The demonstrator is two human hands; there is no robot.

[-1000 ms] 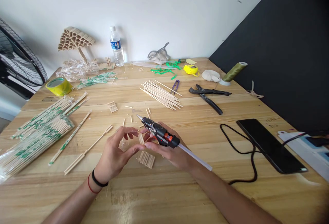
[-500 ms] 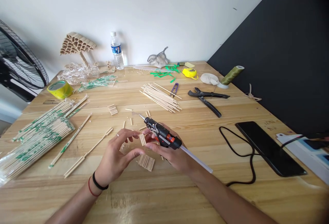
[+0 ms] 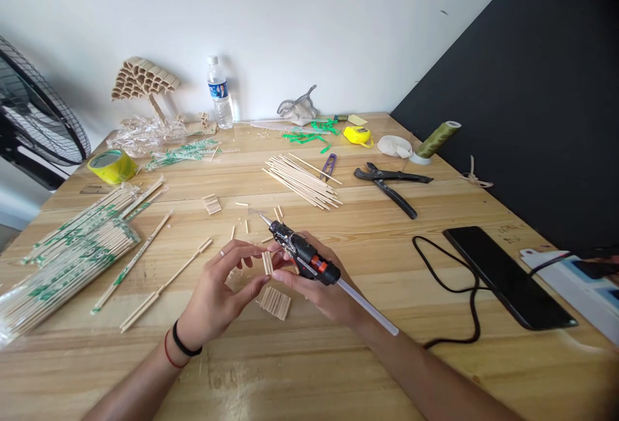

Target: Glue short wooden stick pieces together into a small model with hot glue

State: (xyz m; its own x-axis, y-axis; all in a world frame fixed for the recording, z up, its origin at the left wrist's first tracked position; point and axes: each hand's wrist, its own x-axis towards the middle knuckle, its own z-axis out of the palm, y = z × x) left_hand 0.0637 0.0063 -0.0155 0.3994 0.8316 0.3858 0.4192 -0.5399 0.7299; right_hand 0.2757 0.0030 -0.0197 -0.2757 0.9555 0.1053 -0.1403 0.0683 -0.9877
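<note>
I see the wooden table [image 3: 309, 369] spread under both hands, with wrapped chopstick bundles [image 3: 68, 253] well left of my left hand [image 3: 220, 292] and a black cable [image 3: 464, 292] off to the right. My right hand [image 3: 324, 289] is wrapped round the glue gun [image 3: 304, 254], nozzle pointing away, probably to keep the tip clear of my fingers. The left pinches short stick pieces [image 3: 267, 262] narrowly, just above a small stick panel [image 3: 275, 302]. Nothing blocks them.

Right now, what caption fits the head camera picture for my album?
Left hand pinches a short stick piece while right hand holds a glue gun over the table.
</note>
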